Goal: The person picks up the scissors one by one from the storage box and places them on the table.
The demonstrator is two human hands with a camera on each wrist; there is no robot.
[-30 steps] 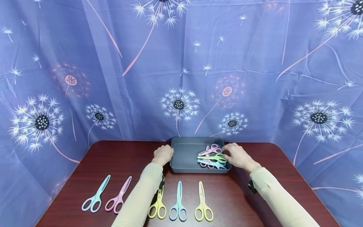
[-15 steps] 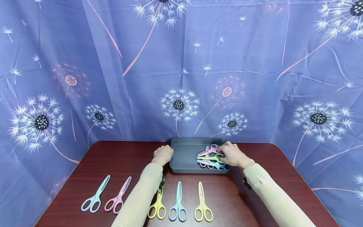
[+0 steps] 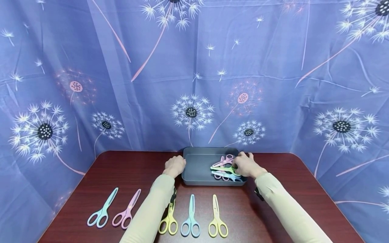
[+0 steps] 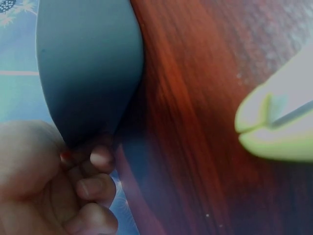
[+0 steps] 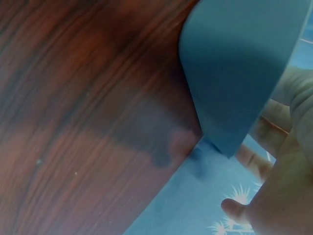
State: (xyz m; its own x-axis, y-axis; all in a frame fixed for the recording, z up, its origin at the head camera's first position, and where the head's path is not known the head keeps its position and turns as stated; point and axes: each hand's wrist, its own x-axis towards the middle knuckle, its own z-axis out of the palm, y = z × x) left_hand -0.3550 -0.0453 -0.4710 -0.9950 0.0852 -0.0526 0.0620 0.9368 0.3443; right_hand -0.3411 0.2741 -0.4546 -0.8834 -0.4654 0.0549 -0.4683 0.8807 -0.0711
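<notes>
A dark grey tray (image 3: 198, 165) stands at the back of the table, with several pastel scissors heaped in its right half. My left hand (image 3: 175, 166) grips the tray's left end; in the left wrist view its curled fingers (image 4: 97, 188) meet the tray wall. Over the tray's right side, my right hand (image 3: 247, 164) has its fingers down on the handles of the green scissors (image 3: 223, 168), which the hand partly covers. Pink scissors (image 3: 219, 163) lie just behind them, light blue scissors (image 3: 225, 174) just in front. In the right wrist view, the tray wall hides the right fingertips.
Across the front of the dark red wooden table (image 3: 133, 168) lie teal scissors (image 3: 103, 210), pink scissors (image 3: 127, 211), yellow scissors (image 3: 170, 216), blue scissors (image 3: 191, 217) and more yellow scissors (image 3: 216, 217). The left sleeve partly covers some. A patterned blue cloth (image 3: 152, 111) hangs behind the table.
My right hand has moved left from the tray's right rim onto the green scissors' handles. The green scissors have shifted slightly left. The left hand and the tray stay put.
</notes>
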